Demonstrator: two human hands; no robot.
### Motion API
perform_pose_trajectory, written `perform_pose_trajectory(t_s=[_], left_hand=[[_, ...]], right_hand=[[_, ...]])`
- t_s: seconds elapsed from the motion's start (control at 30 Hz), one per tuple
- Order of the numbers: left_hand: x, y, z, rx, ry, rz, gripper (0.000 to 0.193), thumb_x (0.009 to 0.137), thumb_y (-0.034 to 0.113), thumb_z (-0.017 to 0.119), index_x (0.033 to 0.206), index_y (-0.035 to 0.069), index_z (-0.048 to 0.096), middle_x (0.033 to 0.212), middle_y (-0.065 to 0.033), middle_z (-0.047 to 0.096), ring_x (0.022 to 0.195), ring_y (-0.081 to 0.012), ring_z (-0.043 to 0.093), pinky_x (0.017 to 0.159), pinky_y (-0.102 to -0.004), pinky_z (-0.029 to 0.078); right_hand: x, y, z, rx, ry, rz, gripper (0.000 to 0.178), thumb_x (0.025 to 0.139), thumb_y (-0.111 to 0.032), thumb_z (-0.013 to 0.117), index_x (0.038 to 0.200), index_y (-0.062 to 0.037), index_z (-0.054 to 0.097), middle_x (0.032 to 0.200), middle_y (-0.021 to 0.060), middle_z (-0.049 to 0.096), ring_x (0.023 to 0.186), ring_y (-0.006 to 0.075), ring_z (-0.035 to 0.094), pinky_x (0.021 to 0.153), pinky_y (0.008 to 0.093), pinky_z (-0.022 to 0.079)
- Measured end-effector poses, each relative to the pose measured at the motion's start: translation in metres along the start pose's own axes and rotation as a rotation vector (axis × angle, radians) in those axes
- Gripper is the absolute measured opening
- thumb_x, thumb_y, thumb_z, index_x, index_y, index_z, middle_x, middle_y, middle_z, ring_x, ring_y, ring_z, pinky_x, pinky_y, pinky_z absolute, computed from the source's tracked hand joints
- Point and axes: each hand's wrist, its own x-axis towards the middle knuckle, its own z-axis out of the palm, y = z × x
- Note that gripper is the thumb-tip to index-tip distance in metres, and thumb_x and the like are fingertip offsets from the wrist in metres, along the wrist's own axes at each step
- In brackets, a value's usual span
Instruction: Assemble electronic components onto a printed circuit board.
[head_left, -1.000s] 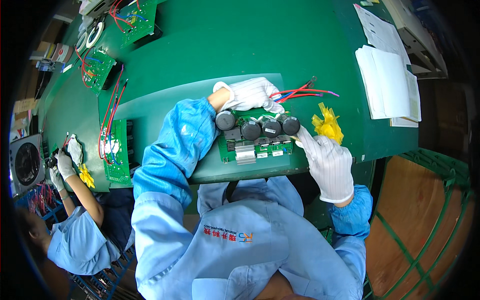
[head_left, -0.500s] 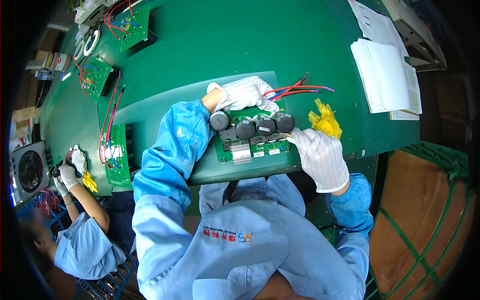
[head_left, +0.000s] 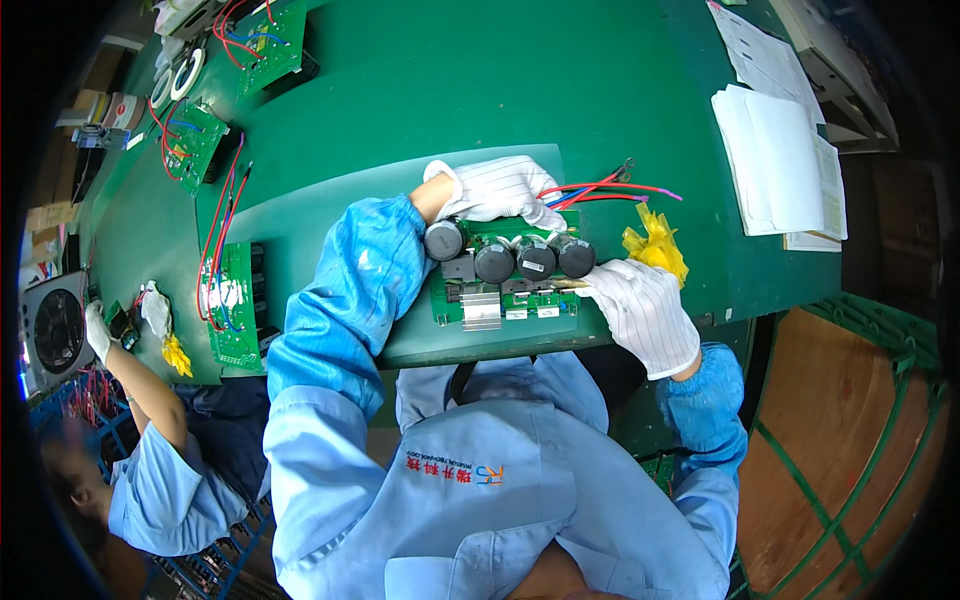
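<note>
One board (head_left: 524, 298): lies on the table (head_left: 430, 90), just beside the near edge.
Left hand (head_left: 503, 190): fingers together, bent at board's far edge, near wires (head_left: 612, 190); grip I cannot tell.
Right hand (head_left: 645, 315): fingertips close together at board's right side; whether pinching, I cannot tell.
Room: surface extends widely beyond board; papers (head_left: 772, 165) lie by right edge.

A green worktable (head_left: 450, 80) fills the middle — at lower right, a brown panel (head_left: 820, 400) (with green metal framework (head_left: 875, 331)).
</note>
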Motion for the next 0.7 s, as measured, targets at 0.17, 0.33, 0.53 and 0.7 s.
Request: perform_pose_trajectory(t_s=[0.17, 0.33, 0.53, 0.7], left_hand=[[-0.001, -0.004, -0.001, -0.028, -0.045, -0.013, 0.024, 0.094, 0.024, 0.068, 0.102, 0.001, 0.069, 0.089, -0.0031, 0.065, 0.082, -0.0123, 0.057, 0.075, -0.0305, 0.047], [0.009, -0.008, 0.001, -0.057, -0.109, -0.021, 0.027, 0.096, 0.023, 0.065, 0.109, 0.000, 0.069, 0.097, -0.0068, 0.069, 0.089, -0.0145, 0.062, 0.081, -0.0308, 0.050], [0.014, -0.020, -0.002, -0.024, -0.125, -0.062, 0.028, 0.097, 0.022, 0.063, 0.112, -0.001, 0.069, 0.101, -0.0092, 0.072, 0.092, -0.0161, 0.065, 0.084, -0.0313, 0.052], [0.012, -0.031, -0.011, 0.083, -0.086, -0.147, 0.027, 0.097, 0.021, 0.063, 0.112, 0.000, 0.070, 0.101, -0.0094, 0.072, 0.092, -0.0166, 0.065, 0.085, -0.0317, 0.052]], right_hand=[[-0.003, -0.024, -0.016, -0.096, 0.010, 0.094, 0.022, 0.090, -0.010, 0.065, 0.111, -0.0065, 0.066, 0.100, 0.0082, 0.067, 0.084, 0.0255, 0.067, 0.069, 0.0375, 0.050], [0.001, -0.041, -0.026, -0.138, -0.067, 0.024, 0.043, 0.084, -0.009, 0.065, 0.126, -0.0031, 0.062, 0.102, 0.0075, 0.064, 0.084, 0.0244, 0.066, 0.067, 0.0377, 0.050], [0.020, -0.054, -0.032, -0.286, -0.124, -0.011, 0.045, 0.081, -0.012, 0.067, 0.126, -0.0090, 0.067, 0.102, 0.0048, 0.063, 0.077, 0.0197, 0.062, 0.059, 0.0354, 0.048], [0.018, -0.063, -0.027, -0.192, -0.090, 0.113, 0.048, 0.083, -0.010, 0.072, 0.131, -0.0131, 0.066, 0.097, 0.0035, 0.068, 0.074, 0.0217, 0.065, 0.061, 0.0361, 0.047]])
